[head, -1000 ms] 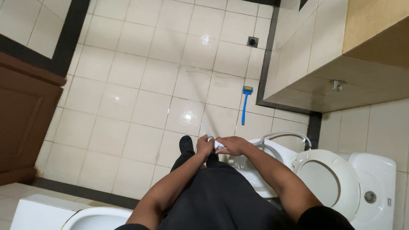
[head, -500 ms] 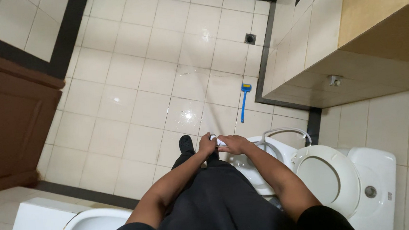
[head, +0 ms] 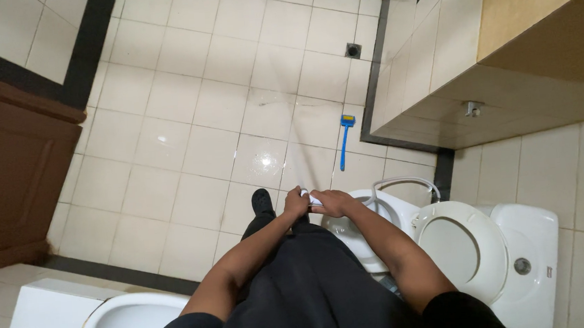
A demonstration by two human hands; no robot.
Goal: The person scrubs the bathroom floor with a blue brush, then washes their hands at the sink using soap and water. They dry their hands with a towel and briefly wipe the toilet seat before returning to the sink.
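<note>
Small white nozzle (head: 313, 198) between both hands, glossy tiles (head: 188, 151)

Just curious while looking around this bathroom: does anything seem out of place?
Yes: a blue-handled brush lies loose on the tiled floor beside a wet, shiny patch. Both hands, left hand and right hand, hold something small and white.
</note>
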